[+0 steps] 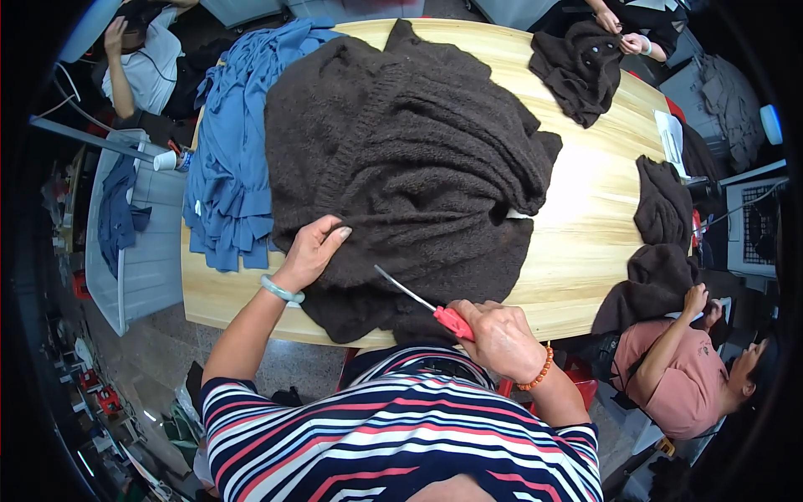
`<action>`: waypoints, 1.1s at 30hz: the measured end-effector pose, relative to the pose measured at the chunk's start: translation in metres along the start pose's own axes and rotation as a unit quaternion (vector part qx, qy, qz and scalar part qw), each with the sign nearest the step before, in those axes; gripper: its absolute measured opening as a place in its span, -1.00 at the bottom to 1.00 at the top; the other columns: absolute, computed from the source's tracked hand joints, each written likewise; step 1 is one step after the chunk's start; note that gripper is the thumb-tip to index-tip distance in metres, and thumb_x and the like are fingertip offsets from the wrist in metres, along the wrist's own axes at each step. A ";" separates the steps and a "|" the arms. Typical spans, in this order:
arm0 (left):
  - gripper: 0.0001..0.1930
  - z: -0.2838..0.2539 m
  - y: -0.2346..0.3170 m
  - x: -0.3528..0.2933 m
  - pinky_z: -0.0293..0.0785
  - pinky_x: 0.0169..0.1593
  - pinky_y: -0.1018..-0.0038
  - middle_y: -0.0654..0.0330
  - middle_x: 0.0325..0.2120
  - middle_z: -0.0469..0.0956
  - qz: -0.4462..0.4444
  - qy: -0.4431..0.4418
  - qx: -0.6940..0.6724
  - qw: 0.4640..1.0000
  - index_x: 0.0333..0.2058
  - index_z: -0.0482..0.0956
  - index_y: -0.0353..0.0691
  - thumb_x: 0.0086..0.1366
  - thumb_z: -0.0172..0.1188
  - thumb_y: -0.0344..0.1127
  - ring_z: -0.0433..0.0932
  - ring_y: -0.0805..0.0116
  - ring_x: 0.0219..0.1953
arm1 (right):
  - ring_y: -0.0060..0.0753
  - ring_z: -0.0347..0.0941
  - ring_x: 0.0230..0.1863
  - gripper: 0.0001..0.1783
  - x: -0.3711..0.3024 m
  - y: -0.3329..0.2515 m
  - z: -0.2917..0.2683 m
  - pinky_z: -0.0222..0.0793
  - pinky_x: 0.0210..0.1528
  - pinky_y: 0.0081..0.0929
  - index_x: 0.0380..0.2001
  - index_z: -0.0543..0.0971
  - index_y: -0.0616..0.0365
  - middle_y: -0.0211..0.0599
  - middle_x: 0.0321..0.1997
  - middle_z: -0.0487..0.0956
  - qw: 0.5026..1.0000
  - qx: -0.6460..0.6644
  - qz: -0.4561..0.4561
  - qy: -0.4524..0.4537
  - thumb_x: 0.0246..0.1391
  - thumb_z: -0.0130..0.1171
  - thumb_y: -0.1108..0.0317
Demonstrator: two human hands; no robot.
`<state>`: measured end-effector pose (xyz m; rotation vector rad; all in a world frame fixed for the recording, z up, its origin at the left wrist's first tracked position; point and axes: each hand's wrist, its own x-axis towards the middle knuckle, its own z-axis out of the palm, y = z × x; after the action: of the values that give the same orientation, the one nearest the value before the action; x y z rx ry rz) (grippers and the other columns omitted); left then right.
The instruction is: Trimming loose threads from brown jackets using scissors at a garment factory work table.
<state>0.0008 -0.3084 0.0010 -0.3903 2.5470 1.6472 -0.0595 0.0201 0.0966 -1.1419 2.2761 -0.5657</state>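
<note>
A large dark brown knitted garment (418, 159) lies bunched in folds before me on the table. My left hand (314, 248) is closed on its near left part, thumb and fingers pinching the knit. In my right hand (500, 332) is a slim tool with a red handle (452, 322) and a thin metal shaft. The shaft points up and left over the lower part of the garment, its end short of my left fingers. Whether its end touches the knit, or is hooked, I cannot make out.
Blue garments (238, 125) are heaped along the left of the wooden table (585, 230). Co-workers at the upper right and lower right handle dark knits (577, 67). Another person (150, 63) is at the upper left. A pale bin (155, 259) stands left of the table.
</note>
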 end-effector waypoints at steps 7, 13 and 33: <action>-0.92 0.018 0.005 -0.003 0.35 -0.13 0.69 0.45 -0.33 0.50 -0.131 0.012 -0.357 0.925 -0.26 0.52 -0.20 0.41 0.09 -0.36 0.39 0.74 -0.25 | -0.06 0.58 -0.46 -0.66 0.012 -0.015 0.013 0.46 -0.42 -0.22 -0.15 0.51 0.17 -0.05 -0.58 0.57 0.999 -0.006 -0.037 -0.022 0.00 0.24 0.28; -0.88 0.020 0.046 0.005 0.40 -0.11 0.63 0.38 -0.29 0.55 -0.126 0.025 -0.425 0.896 -0.21 0.55 -0.20 0.36 0.19 -0.31 0.45 0.66 -0.25 | -0.03 0.57 -0.53 -0.71 0.001 -0.011 0.007 0.44 -0.49 -0.22 -0.23 0.50 0.23 -0.06 -0.65 0.54 0.997 0.028 -0.067 0.012 0.04 0.21 0.27; -0.83 0.174 0.269 0.102 0.50 -0.32 0.39 0.06 -0.41 0.55 0.433 0.105 0.050 0.894 -0.30 0.56 -0.31 0.09 0.28 -0.49 0.57 0.17 -0.42 | -0.01 0.58 -0.30 -0.59 -0.054 0.103 -0.005 0.48 -0.24 -0.16 -0.03 0.47 0.13 -0.11 -0.38 0.62 0.999 -0.001 -0.007 0.054 0.03 0.21 0.28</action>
<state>-0.1784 -0.0635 0.1454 0.7401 3.1991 1.7094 -0.0973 0.1229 0.0560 -1.1537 2.3607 -0.6450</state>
